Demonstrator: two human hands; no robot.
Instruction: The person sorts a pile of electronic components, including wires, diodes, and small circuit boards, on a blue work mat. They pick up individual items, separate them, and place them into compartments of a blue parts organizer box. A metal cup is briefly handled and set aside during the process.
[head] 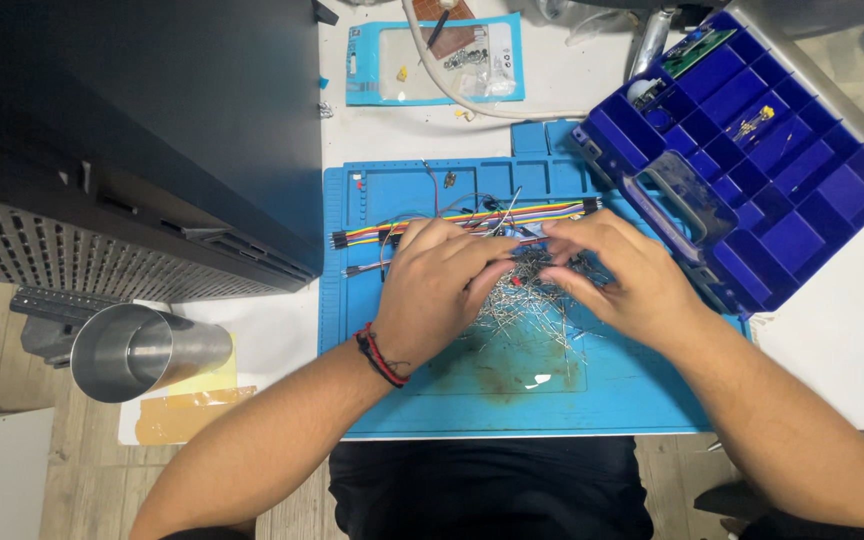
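Observation:
A heap of small wire-legged electronic parts (pixel 532 305) lies on a blue work mat (pixel 552 395). My left hand (pixel 432 290) rests on the heap's left side with fingers curled into the parts. My right hand (pixel 622 275) is on the heap's right side, fingertips pinching among the wires. Which single part either hand holds is hidden by the fingers. A rainbow ribbon of jumper wires (pixel 472 217) lies just beyond my hands on the mat. A red and black band is around my left wrist.
A blue compartment box (pixel 802 190) with an open lid stands at the right. A light blue zip bag (pixel 432 60) and a white cable (pixel 492 105) lie at the back. A black device (pixel 152 140) fills the left; a metal cup (pixel 142 350) sits below it.

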